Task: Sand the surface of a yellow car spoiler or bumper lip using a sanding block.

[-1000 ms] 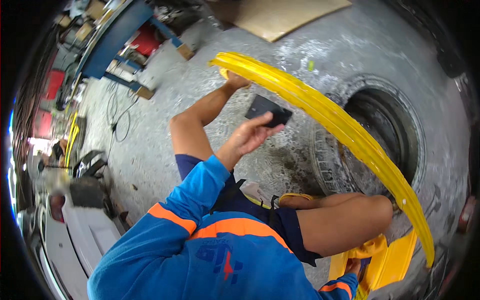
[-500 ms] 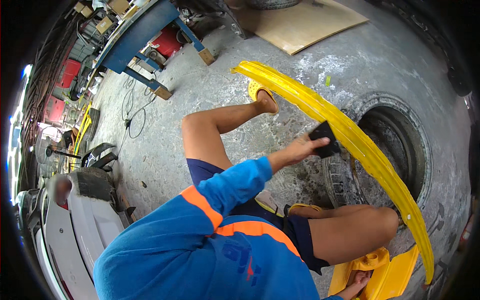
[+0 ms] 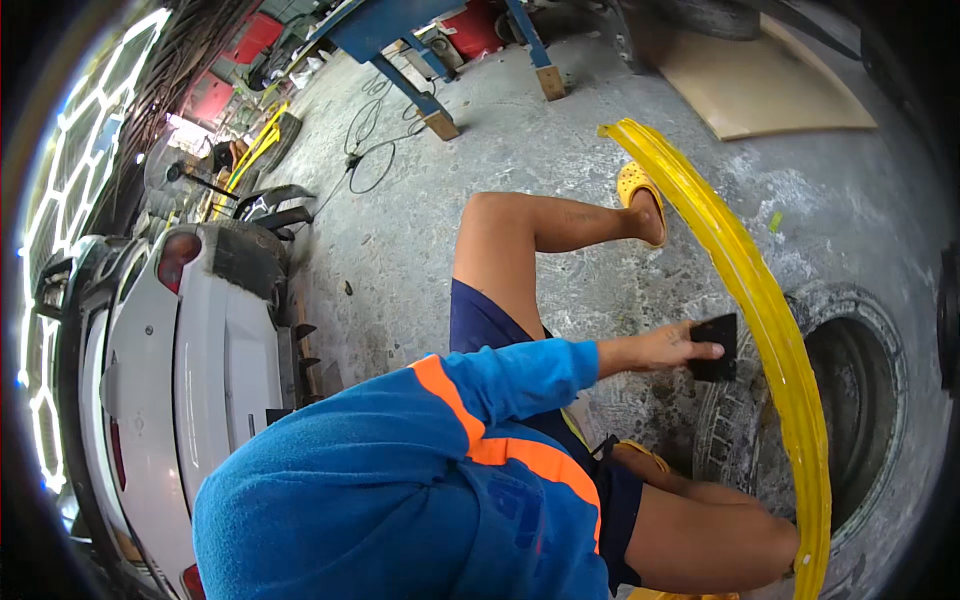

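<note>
We see our left hand (image 3: 665,350) stretched out from the blue sleeve with its orange band, the fingers (image 3: 706,350) laid nearly straight over the top edge of a small black pad (image 3: 716,348) and the thumb hidden behind it, so the hand pinches the pad rather than wraps it. The pad sits pressed against the inner face of the yellow wheel rim (image 3: 770,330), which stands on edge and arcs from the upper middle down to the lower right. Just beyond the rim a black tyre (image 3: 880,400) lies flat on the concrete floor (image 3: 400,250), partly screened by the rim. Our right hand is not to be found: the right knee (image 3: 720,540) and the rim's lower end cover that corner, so we cannot say what its fingers do. Our left foot in a yellow clog (image 3: 640,195) rests near the rim's upper end
</note>
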Tool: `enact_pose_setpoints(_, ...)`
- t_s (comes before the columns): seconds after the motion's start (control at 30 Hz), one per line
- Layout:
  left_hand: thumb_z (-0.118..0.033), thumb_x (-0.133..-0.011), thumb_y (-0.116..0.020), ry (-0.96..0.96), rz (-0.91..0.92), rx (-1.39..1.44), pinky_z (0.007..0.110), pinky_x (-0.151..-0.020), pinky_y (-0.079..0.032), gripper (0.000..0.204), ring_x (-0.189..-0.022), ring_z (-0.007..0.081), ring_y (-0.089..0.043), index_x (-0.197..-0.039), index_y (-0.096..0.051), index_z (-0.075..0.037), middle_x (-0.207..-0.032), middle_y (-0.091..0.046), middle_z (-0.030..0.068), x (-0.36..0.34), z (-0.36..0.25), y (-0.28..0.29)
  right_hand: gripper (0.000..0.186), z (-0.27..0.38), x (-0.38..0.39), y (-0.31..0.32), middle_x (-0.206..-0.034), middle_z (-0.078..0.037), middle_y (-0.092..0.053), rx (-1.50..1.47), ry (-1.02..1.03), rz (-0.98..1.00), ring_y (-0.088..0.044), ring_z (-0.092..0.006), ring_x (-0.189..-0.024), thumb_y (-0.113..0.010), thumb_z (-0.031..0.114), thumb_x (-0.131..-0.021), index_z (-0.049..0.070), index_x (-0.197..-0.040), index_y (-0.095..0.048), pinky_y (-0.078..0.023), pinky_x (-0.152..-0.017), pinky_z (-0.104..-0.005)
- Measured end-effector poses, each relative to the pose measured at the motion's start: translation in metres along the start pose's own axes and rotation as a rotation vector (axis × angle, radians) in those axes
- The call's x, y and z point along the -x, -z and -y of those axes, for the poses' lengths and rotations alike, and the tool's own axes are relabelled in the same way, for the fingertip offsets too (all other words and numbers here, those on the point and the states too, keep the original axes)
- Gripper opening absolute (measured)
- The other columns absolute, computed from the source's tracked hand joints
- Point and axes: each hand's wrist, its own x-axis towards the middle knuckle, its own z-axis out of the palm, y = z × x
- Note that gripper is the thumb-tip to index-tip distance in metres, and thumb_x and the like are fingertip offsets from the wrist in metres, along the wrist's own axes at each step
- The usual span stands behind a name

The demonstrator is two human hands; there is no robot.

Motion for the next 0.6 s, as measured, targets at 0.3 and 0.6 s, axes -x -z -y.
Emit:
enact_pose_setpoints(0.3, -0.031, -0.101, -0.073, -0.033, 0.163, 0.11, 0.034, -0.084, -0.057, 0.052, -0.102, 0.0163, -0.069, -0.144, -0.058, -0.005, -0.118, -0.073, 0.0021, -0.058, 0.006, -0.05, 0.036, -0.043, 0.012, 0.193, -0.131, -0.01, -0.072, -0.303, 0.062, 0.02, -0.067, -0.0243, -0.121, -0.063, 0.033, -0.104, 0.009, -0.131, -0.071, -0.053, -0.108, -0.0386)
enact_pose_setpoints(0.6, -0.018, -0.103, -0.068, 0.005, 0.318, 0.387, 0.038, -0.084, -0.061, 0.042, -0.104, 0.0231, -0.072, -0.141, -0.057, -0.006, -0.119, -0.073, 0.01, -0.132, 0.023, -0.195, 0.04, 0.227, 0.129, 0.054, -0.145, -0.023, -0.059, -0.596, 0.407, 0.063, -0.051, -0.0337, -0.141, -0.054, 0.011, -0.107, -0.011, -0.14, -0.054, -0.033, -0.129, -0.0455)
